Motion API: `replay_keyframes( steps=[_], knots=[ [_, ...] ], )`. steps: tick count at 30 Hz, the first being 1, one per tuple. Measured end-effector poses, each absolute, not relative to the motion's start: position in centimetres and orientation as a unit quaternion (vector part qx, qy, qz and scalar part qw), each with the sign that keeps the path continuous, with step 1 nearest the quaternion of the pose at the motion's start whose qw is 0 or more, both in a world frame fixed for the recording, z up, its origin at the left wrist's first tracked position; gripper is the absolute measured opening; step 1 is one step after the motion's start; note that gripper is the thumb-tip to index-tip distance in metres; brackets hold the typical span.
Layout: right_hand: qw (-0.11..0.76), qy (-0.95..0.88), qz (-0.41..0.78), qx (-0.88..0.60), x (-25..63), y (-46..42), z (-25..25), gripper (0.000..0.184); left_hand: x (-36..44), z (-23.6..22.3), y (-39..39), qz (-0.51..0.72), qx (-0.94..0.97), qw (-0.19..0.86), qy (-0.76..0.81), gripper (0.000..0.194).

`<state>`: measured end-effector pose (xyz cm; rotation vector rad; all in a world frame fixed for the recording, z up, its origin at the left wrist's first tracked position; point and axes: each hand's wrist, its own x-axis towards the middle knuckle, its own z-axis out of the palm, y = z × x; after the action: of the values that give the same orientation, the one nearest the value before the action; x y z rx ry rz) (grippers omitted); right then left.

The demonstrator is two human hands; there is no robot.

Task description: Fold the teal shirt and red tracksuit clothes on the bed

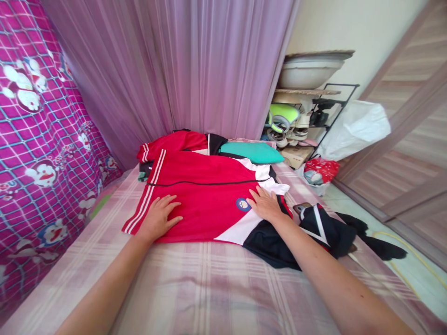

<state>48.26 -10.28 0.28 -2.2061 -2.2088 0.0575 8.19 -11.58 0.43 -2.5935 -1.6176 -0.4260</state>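
Note:
A red zip-up track jacket with white and black shoulder panels lies spread on the bed, front side up. Its striped hem points left and its collar points right. A round blue badge sits on its chest. My left hand rests flat on the jacket near the hem, fingers spread. Close to the badge, my right hand lies on the upper chest with its fingers apart. A black sleeve runs partly beneath my right forearm.
Behind the jacket lie more red clothing and a teal cushion. A phone-like object is by dark fabric at right. A shoe rack, a white bag and a purple curtain stand beyond the plaid bed.

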Motion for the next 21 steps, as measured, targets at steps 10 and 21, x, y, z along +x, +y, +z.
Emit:
replay_keyframes(
  steps=[10,21],
  knots=[
    [0.215,-0.900,0.063,-0.375,37.5,-11.6,1.8,0.025,10.6,0.5,-12.0,-0.169,-0.846,-0.031,-0.505,0.028],
    [0.246,-0.910,0.054,-0.329,35.8,-12.5,-1.0,0.031,11.0,-0.4,-11.9,-0.264,-0.769,-0.141,-0.566,0.017]
  ],
)
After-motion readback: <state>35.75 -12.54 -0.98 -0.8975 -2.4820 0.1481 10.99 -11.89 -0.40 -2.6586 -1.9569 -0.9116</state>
